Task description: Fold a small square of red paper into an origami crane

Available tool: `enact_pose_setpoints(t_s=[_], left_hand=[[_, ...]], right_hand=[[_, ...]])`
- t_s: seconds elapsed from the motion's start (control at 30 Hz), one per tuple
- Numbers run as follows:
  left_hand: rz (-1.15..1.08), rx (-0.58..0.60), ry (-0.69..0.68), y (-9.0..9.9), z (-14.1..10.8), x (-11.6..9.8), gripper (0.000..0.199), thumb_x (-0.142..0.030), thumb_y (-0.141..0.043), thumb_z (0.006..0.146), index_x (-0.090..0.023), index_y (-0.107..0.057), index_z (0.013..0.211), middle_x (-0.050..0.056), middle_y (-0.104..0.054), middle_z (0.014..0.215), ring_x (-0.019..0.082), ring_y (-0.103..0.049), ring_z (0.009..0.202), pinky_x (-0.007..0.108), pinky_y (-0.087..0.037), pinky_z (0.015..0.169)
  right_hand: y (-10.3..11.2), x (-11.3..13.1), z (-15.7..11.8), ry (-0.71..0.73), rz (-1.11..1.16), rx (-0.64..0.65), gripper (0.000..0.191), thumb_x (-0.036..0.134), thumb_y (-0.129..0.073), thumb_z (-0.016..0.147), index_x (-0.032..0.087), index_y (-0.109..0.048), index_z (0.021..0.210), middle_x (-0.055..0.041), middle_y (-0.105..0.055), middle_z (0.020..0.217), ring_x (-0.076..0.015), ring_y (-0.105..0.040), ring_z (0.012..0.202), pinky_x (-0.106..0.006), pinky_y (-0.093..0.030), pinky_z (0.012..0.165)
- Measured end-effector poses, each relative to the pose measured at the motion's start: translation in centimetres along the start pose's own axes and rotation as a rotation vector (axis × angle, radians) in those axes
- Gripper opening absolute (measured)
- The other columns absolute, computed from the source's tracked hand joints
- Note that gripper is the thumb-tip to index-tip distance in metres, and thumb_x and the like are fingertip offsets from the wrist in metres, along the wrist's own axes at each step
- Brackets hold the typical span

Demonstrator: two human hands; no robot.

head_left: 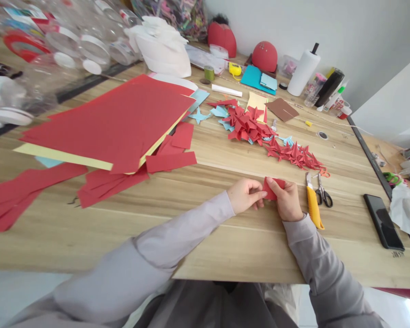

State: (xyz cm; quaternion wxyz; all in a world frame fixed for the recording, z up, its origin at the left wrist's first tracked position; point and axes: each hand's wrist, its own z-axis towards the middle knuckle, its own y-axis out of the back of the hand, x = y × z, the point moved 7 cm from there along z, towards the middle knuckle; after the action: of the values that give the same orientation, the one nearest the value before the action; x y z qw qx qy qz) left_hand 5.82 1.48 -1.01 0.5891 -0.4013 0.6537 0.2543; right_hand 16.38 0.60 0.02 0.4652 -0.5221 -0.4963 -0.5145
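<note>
A small piece of red paper [270, 190] is held just above the tabletop between my two hands. My right hand [289, 200] pinches it from the right, thumb on top. The fingertips of my left hand [248, 195] close on its lower left edge. Beyond my hands lie a heap of folded red paper stars [248, 124] and a row of more red stars [295, 154], with some light blue ones among them. To the right of my right hand are a yellow-handled utility knife [313, 202] and small black-handled scissors [323, 193].
Large red sheets [116, 118] and cut red strips [171, 161] cover the left side. Clear plastic bottles [64, 38] crowd the back left. A black phone [383, 222] lies at the right. At the back are a yellow tape measure [235, 69] and a white roll [303, 73].
</note>
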Motion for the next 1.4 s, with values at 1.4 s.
enact_pose_setpoints(t_s=[1.4], left_hand=[[-0.210, -0.081, 0.043, 1.1, 0.2, -0.1, 0.020, -0.021, -0.070, 0.064, -0.008, -0.056, 0.070, -0.002, -0.053, 0.048, 0.011, -0.053, 0.039, 0.023, -0.047, 0.036]], right_hand=[[0.1, 1.0, -0.1, 0.096, -0.052, 0.015, 0.027, 0.033, -0.067, 0.070, 0.017, -0.053, 0.054, 0.0046, -0.051, 0.044, -0.0073, -0.042, 0.041, -0.022, -0.032, 0.044]])
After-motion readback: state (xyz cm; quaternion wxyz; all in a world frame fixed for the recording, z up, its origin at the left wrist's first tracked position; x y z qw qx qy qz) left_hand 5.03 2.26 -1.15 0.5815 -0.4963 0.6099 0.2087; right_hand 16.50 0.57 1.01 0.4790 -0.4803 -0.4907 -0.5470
